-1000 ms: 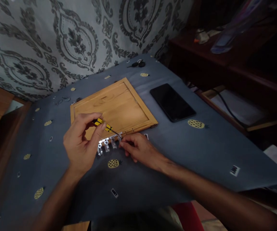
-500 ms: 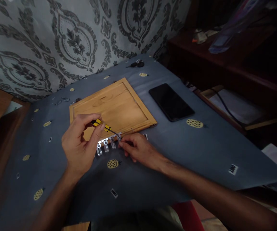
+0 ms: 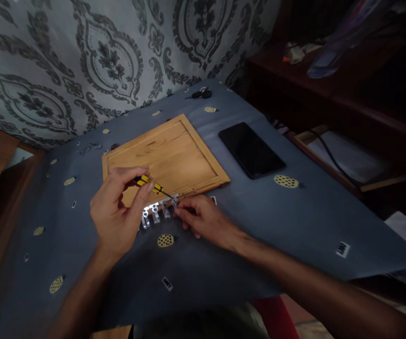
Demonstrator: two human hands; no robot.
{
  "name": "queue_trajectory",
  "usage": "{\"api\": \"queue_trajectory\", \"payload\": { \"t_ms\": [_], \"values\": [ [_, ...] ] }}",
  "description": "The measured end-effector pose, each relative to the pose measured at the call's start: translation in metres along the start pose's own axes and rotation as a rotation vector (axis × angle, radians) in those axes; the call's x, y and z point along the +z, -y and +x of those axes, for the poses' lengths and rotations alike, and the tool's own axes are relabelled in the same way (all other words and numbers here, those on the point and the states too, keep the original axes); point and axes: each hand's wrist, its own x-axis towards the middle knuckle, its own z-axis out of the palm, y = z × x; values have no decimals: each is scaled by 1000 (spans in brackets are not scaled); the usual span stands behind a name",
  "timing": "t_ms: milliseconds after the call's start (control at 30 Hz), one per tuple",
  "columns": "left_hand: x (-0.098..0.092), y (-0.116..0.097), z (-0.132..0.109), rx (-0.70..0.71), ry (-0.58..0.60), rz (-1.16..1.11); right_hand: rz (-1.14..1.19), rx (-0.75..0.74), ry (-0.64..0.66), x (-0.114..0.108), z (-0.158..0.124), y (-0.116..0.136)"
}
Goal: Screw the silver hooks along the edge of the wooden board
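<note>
My left hand point(image 3: 120, 212) pinches a small screwdriver point(image 3: 152, 184) with a yellow and black handle. Its thin shaft slants down to the right, and the tip meets the near edge of a framed wooden board point(image 3: 160, 150). Along that edge runs a row of several shiny metal hooks point(image 3: 155, 213). With thumb and fingers closed, my right hand point(image 3: 203, 216) grips the rightmost metal hook point(image 3: 174, 202), right by the screwdriver's tip. Whether a screw sits under the tip is too small to tell. Small dark holes show in the board's edge further right.
A black phone point(image 3: 252, 149) lies right of the board on the blue patterned tablecloth point(image 3: 217, 278). Keys point(image 3: 203, 93) rest near the back, by the patterned wall covering point(image 3: 111, 61). A dark shelf point(image 3: 315, 89) and an open drawer point(image 3: 344, 155) stand at the right.
</note>
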Motion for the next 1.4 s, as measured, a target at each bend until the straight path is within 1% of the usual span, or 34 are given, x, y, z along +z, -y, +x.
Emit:
{"api": "queue_trajectory", "payload": {
  "t_ms": [400,533,600,867,1133,1400],
  "values": [
    [2,2,1,-11,37,-54,0,11,11,0,0,2],
    [3,3,2,41,0,-19,-2,3,11,0,0,1],
    [4,4,2,42,-5,-10,-3,-3,9,0,0,1],
    [-1,7,1,0,16,27,2,0,3,0,0,1],
    [-5,7,6,14,53,64,4,-1,-5,0,0,4],
    [-4,3,6,36,46,47,-7,-17,12,0,1,1]
  ]
}}
